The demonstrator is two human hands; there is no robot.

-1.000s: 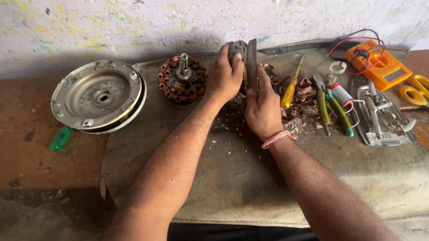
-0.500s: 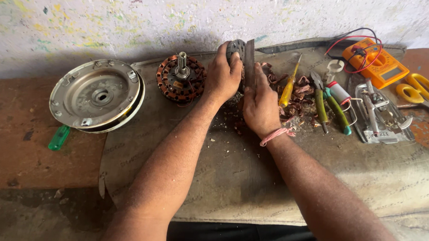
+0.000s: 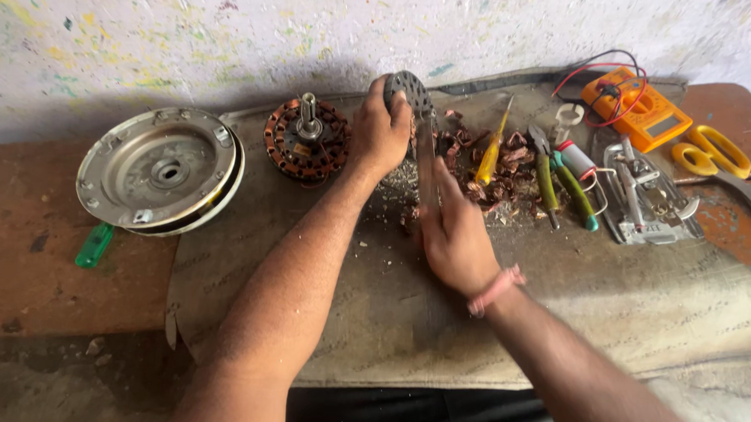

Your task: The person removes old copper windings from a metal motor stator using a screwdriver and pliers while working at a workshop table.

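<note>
So the left hand [image 3: 382, 134] is wrapped around a grey metal disc [image 3: 406, 89] dotted with small holes, holding it up on edge over the back of the desk [image 3: 14, 243], close to the wall. The right hand [image 3: 453, 232] sits just below it, fingers closed on a flat dull-grey metal strip [image 3: 427, 167] that runs up to the disc's edge. Can't tell if the strip and disc are one piece. Right under them is a pile of copper wire scraps [image 3: 502, 170] on the grey mat [image 3: 558, 323]. The copper-wound stator [image 3: 306, 139] sits just left of the hands, and the round metal cover [image 3: 162, 171] is further left.
</note>
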